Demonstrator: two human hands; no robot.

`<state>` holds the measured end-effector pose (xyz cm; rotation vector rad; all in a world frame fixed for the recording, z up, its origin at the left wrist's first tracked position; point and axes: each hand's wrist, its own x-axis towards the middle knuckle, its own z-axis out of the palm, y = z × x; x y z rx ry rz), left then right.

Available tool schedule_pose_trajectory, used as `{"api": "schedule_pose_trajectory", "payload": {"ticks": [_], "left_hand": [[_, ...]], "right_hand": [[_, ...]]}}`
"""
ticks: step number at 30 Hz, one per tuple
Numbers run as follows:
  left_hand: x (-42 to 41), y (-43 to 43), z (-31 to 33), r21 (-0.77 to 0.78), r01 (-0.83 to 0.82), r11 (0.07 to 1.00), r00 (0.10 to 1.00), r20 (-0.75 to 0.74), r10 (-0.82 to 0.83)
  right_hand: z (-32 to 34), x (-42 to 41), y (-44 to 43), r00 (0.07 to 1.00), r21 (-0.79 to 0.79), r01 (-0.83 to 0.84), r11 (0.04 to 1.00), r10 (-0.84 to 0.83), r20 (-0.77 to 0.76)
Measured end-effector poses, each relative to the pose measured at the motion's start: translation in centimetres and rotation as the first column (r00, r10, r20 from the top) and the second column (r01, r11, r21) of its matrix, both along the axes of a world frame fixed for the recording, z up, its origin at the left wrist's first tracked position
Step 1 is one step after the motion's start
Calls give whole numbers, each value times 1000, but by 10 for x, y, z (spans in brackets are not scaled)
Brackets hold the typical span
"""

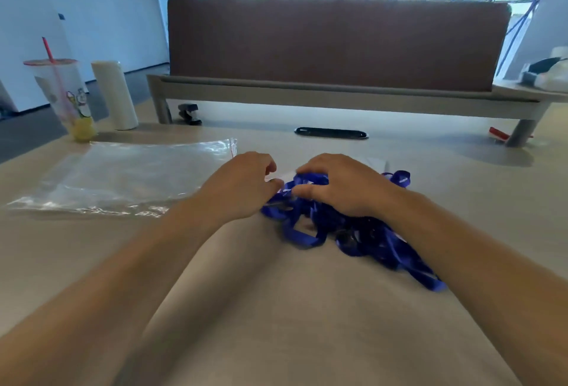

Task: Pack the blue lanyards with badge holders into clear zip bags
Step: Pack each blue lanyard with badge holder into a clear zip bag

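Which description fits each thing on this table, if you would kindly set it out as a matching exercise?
Things: 1 clear zip bag; 2 blue lanyards; 3 plastic cup; 4 white roll.
Descriptions: a upright, right of the cup; b tangled heap; c lying flat; d holds a red straw.
Pairs: 1c, 2b, 3d, 4a.
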<state>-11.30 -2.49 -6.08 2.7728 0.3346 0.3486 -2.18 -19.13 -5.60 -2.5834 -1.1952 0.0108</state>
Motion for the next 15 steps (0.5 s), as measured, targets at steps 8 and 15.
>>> {"api": "schedule_pose_trajectory", "payload": {"ticks": [8,15], "left_hand": [[31,12,0,0,19,1000,964,-264,-18],[41,8,-7,78,56,995,943,-333,-27]], "right_hand": [[-4,24,12,994,-143,-42,989,26,-110],[6,31,13,992,-180,-42,983,20,-124]]}}
